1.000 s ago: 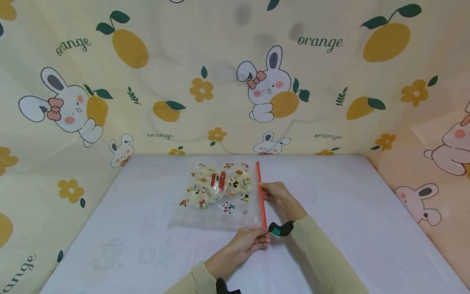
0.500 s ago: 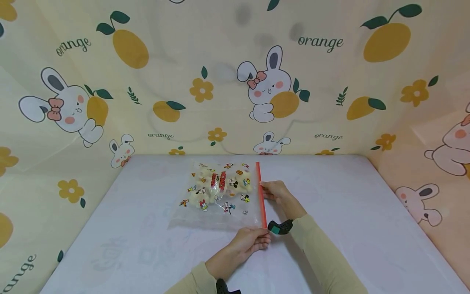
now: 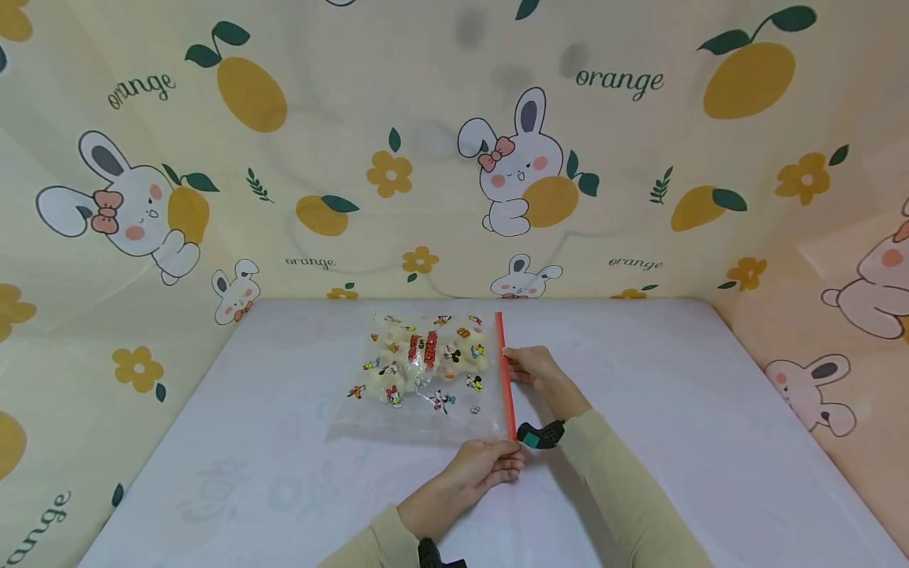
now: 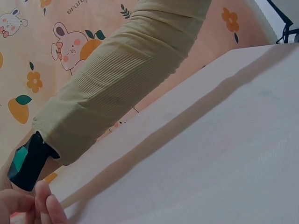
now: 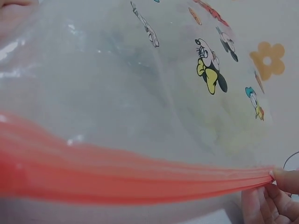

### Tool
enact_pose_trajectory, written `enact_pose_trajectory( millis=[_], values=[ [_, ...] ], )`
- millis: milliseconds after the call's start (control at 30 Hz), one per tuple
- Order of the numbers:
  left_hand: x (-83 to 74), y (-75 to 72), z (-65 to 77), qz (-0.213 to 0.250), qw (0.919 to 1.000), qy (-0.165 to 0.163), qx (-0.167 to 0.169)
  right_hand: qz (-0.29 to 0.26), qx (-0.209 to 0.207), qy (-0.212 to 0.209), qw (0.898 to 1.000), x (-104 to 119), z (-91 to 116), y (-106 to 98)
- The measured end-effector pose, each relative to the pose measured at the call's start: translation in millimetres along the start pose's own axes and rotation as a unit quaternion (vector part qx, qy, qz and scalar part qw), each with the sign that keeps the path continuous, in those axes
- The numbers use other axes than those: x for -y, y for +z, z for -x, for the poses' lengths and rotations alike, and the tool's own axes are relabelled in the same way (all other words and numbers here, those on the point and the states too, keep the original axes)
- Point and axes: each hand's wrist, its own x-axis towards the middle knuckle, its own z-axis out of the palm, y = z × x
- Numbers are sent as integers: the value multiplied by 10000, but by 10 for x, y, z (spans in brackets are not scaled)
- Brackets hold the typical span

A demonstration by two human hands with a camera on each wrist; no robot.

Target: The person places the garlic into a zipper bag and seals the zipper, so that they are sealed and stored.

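Observation:
A clear zip bag (image 3: 454,422) with printed cartoon figures and a red zip strip (image 3: 507,394) lies over the white table, its strip side on the right. Pale, rounded items (image 3: 387,383) show through the plastic. My left hand (image 3: 479,469) pinches the near end of the strip between thumb and fingers. Farther up the same strip, my right hand (image 3: 536,375) grips it between thumb and fingertips. In the right wrist view the strip (image 5: 140,182) runs across to the pinching right fingers (image 5: 285,182). Only some left fingers (image 4: 53,207) show in the left wrist view.
The white table (image 3: 675,442) spreads around the bag. A cloth backdrop (image 3: 426,95) with rabbits, oranges and flowers stands behind it and along the sides. Black wrist devices (image 3: 541,435) sit on both wrists. The right sleeve (image 4: 112,84) crosses the left wrist view.
My right hand has crept slightly along the red strip, away from the left hand. The left hand and the bag have stayed nearly still.

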Motion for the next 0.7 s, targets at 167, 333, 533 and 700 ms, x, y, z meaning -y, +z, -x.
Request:
enact_pose_trajectory(
  millis=[167,333,533,700],
  values=[
    [2,1,3,-12,10000,-21,-2,45,-26,68,10000,2,-14,-9],
    [-2,0,10,-63,10000,-47,-4,80,-28,62,9999,8,-24,-8],
    [-12,-4,14,-93,9999,-64,3,129,-111,73,9998,16,-43,10],
    [-13,-7,11,-86,9999,-62,10,32,-115,45,9999,8,-58,19]
  ],
)
